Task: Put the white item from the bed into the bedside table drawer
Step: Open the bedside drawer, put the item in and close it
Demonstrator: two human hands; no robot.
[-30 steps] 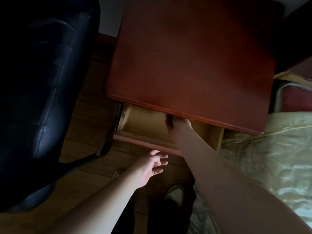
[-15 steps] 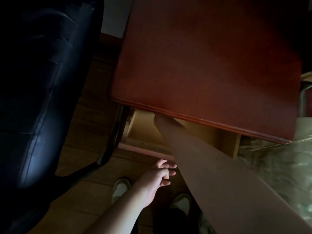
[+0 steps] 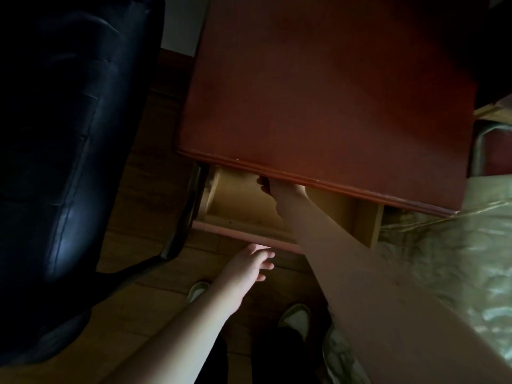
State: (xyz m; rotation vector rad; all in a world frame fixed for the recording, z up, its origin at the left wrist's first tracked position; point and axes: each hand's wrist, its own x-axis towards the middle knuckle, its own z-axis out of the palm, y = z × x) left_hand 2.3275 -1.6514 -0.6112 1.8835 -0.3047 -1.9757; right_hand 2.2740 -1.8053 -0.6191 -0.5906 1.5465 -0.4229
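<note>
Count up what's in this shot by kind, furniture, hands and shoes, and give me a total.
Furniture: 3, the black chair, the bedside table with its open drawer, the bed
Hands: 2, the left hand by the drawer front, the right hand inside the drawer
Shoes: 2
Total: 7

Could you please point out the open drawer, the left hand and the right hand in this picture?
drawer [image 3: 238, 202]: head view, bare inner floor.
left hand [image 3: 249, 263]: head view, back of the hand, below the drawer front.
right hand [image 3: 282, 189]: head view, wrist side, reaching into the drawer.
</note>
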